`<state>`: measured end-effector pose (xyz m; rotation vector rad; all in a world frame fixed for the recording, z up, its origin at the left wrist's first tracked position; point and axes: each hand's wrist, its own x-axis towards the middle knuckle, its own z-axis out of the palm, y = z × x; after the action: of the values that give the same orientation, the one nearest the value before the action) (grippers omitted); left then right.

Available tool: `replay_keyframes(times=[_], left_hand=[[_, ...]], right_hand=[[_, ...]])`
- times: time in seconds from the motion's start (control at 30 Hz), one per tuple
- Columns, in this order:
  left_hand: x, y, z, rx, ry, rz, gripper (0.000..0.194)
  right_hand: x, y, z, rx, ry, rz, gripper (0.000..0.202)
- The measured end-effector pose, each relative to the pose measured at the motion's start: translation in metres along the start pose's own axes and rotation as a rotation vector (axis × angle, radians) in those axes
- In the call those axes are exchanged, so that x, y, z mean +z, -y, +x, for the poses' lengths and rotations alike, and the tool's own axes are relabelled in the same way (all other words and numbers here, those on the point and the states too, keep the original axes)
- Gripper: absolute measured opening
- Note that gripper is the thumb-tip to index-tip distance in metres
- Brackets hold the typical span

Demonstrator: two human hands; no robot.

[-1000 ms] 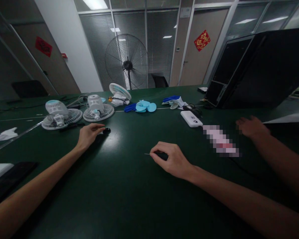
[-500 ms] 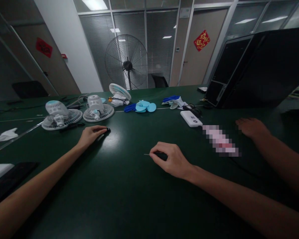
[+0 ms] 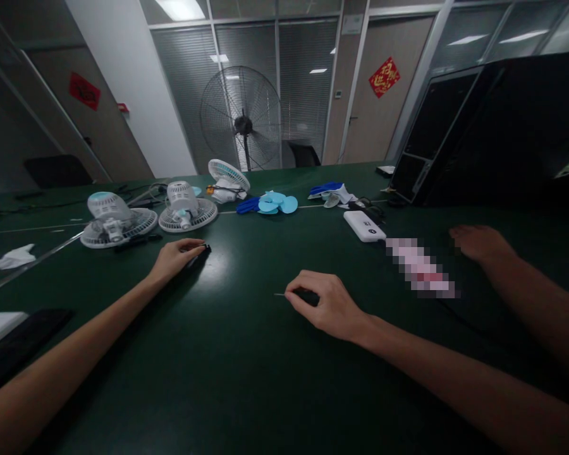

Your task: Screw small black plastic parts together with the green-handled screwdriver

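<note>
My left hand [image 3: 177,256] rests on the dark green table [image 3: 246,379], fingertips pinched on a small black object [image 3: 207,248]. To its right, my right hand [image 3: 329,303] is closed round the black handle of a screwdriver [image 3: 308,296], whose thin metal shaft points left, just over the tabletop. Behind my left hand lie two small white fans, one [image 3: 111,221] farther left and one [image 3: 184,208] nearer the middle. Light blue fan blades [image 3: 277,202] lie beyond the gap between my hands, beside a dark blue glove [image 3: 248,205].
Another person's hand [image 3: 483,243] lies on the table at the right, near a white power bank [image 3: 364,226] and a blurred-out item. A large black case [image 3: 497,133] stands back right. Another small fan [image 3: 228,180] and gloves [image 3: 334,194] sit farther back.
</note>
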<state>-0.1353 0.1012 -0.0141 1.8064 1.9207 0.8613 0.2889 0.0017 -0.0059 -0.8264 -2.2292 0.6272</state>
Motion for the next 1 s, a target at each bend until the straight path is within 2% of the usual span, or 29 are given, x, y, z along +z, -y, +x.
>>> replay_keyframes(times=[0.17, 0.27, 0.4, 0.53, 0.67, 0.8, 1.0], left_hand=[[-0.003, 0.0, -0.002, 0.007, 0.011, 0.04, 0.067], [0.0, -0.008, -0.007, 0.081, 0.059, 0.047, 0.064], [0.018, -0.043, -0.028, 0.24, 0.195, 0.02, 0.05], [0.041, -0.086, -0.062, 0.396, 0.377, -0.044, 0.038], [0.056, -0.112, -0.093, 0.502, 0.482, -0.121, 0.027], [0.063, -0.12, -0.107, 0.553, 0.53, -0.168, 0.021], [0.064, -0.121, -0.108, 0.564, 0.539, -0.166, 0.02]], right_hand=[[0.0, 0.0, 0.0, 0.003, -0.008, -0.005, 0.011], [0.001, 0.0, 0.0, 0.013, 0.009, -0.013, 0.011], [0.001, 0.0, 0.0, 0.029, 0.038, -0.066, 0.012], [0.001, 0.001, 0.001, 0.042, 0.042, -0.143, 0.011], [0.002, 0.003, 0.002, 0.034, 0.053, -0.188, 0.012], [0.004, 0.005, 0.002, 0.016, 0.051, -0.236, 0.012], [0.004, 0.005, 0.002, 0.004, 0.05, -0.258, 0.012]])
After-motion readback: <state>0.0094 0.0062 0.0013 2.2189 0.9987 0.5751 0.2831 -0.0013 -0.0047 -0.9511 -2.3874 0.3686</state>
